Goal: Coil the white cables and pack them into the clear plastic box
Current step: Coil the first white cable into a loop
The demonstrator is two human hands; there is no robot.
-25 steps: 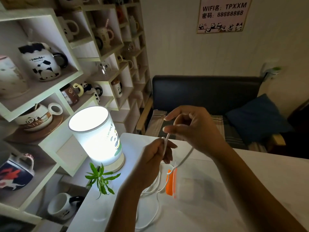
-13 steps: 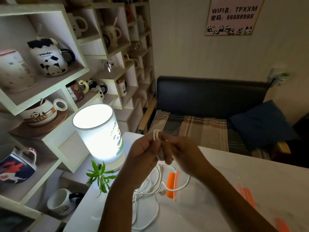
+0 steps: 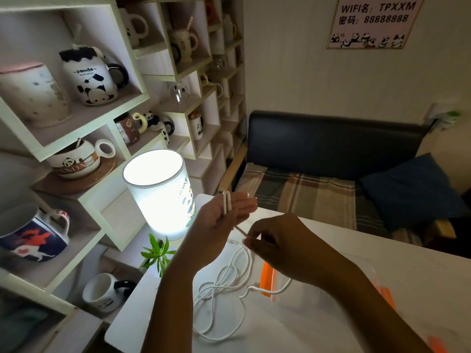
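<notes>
My left hand [image 3: 219, 220] is raised above the white table [image 3: 420, 271], palm up, with a short folded loop of white cable [image 3: 226, 203] lying across its fingers and pinched there. My right hand [image 3: 277, 244] sits just to its right and lower, pinching a taut stretch of the same cable between thumb and fingers. The remaining cable [image 3: 224, 284] lies in loose tangled loops on the table below both hands. The clear plastic box [image 3: 300, 299] with orange clips stands under my right forearm, partly hidden by it.
A lit white cylindrical lamp [image 3: 163, 194] and a small green plant [image 3: 156, 253] stand at the table's left edge. Shelves full of panda mugs fill the left side. A dark sofa with a plaid cushion and blue pillow lies beyond the table.
My hands have separated: the right hand moved down and right, drawing the cable taut, while the left hand opened out with the folded loop on its fingers.
</notes>
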